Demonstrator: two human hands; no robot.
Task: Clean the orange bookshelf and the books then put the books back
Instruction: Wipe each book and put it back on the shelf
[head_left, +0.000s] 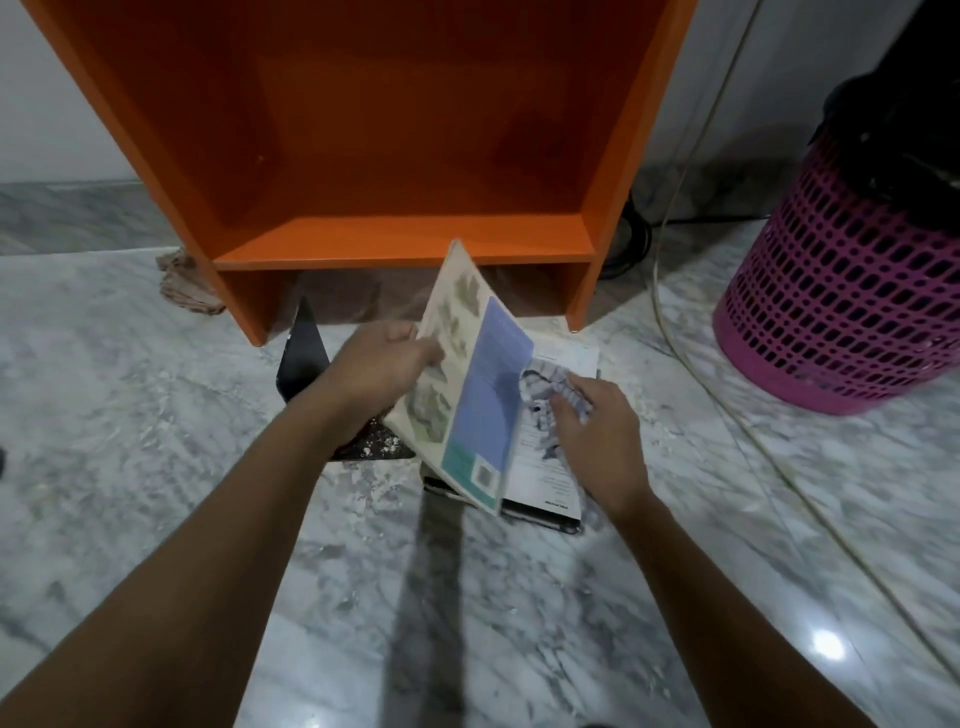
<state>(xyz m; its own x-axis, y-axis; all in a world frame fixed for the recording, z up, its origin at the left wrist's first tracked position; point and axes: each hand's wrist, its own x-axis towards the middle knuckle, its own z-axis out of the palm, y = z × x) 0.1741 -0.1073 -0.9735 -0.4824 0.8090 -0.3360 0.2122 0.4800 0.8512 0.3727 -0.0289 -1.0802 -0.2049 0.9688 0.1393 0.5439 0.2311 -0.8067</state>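
Observation:
The orange bookshelf (395, 156) stands on the marble floor with its shelf bare. In front of it my left hand (382, 364) grips a paperback book (462, 384) with a blue back cover and tilts it up on its lower edge. My right hand (597, 436) grips a grey-and-white striped cloth (545, 395) and presses it against the white book (550, 467) lying flat under the raised one, close to the blue cover. More books lie stacked beneath. A dark book (304, 358) lies left of the stack, dusted with white powder near its front.
A pink mesh basket (831, 291) with a black bag in it stands at the right. A thin cord (691, 364) runs down the wall and over the floor. A beige rag (184, 288) lies by the shelf's left leg. White dust specks dot the floor.

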